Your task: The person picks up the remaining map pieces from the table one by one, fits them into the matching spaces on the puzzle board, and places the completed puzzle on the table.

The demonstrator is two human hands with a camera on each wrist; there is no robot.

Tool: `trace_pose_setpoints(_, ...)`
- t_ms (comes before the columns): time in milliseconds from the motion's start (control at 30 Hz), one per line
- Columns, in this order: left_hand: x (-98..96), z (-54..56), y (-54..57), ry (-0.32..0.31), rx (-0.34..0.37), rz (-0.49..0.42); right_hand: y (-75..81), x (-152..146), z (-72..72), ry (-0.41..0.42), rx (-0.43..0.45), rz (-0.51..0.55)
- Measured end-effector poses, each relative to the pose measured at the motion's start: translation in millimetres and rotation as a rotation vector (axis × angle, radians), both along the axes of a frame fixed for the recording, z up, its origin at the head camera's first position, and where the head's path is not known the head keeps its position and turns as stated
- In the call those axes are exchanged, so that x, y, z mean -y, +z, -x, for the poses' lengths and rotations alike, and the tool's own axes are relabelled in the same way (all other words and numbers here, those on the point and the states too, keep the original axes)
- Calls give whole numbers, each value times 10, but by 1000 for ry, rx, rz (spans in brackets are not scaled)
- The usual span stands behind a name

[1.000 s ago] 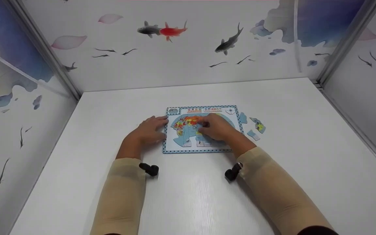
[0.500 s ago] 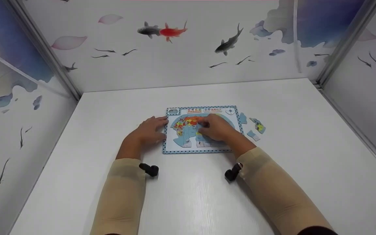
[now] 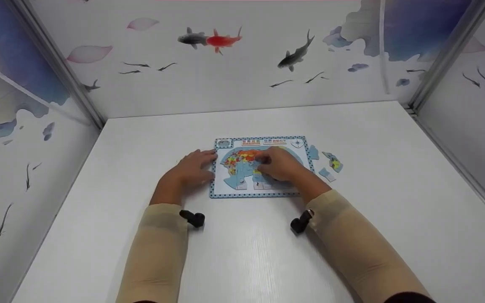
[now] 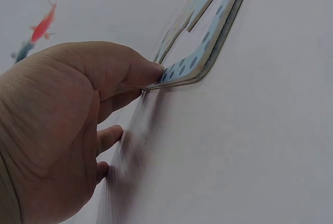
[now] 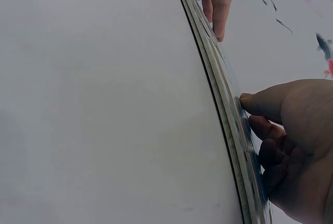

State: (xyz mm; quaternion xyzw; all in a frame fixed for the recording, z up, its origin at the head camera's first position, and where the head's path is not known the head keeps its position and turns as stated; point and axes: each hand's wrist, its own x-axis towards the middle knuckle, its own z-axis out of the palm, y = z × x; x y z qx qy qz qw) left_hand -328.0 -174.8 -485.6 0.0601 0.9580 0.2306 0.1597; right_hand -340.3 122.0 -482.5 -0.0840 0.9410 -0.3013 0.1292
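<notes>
A world-map jigsaw puzzle board (image 3: 234,195) with a blue dotted border lies flat on the white table. My left hand (image 3: 190,168) rests at its left edge; in the left wrist view the thumb (image 4: 148,71) touches the dotted border near a corner. Over the middle of the map, my right hand (image 3: 280,163) has bent fingers, with index finger and thumb set down apart on the picture. The right wrist view shows that thumb (image 5: 250,101) against the board's face and the other fingers curled beside it. Whether a piece sits between them is hidden.
Beyond the board's right edge lie loose puzzle pieces: a blue one (image 3: 313,152), a green and yellow one (image 3: 333,161) and a blue and white one (image 3: 327,174). White panels (image 3: 242,88) with painted fish enclose the table (image 3: 242,252) at the back and sides.
</notes>
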Motion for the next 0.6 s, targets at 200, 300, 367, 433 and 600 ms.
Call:
trace_pose_setpoints(200,5,-1,15,-10,-8,10,24,14,-9,-44,35,13)
trace_pose_setpoints(300,12,8,18,-37,-11,13,30,13,-15,-49,49,31)
trace_pose_setpoints(367,18,16,19,-60,-19,15,32,11,-21,-48,52,43)
trace_pose_setpoints(433,22,26,19,-80,-27,17,32,9,-24,-44,50,45)
trace_pose_setpoints(600,28,43,11,-84,-26,18,39,-5,-30,-35,40,39)
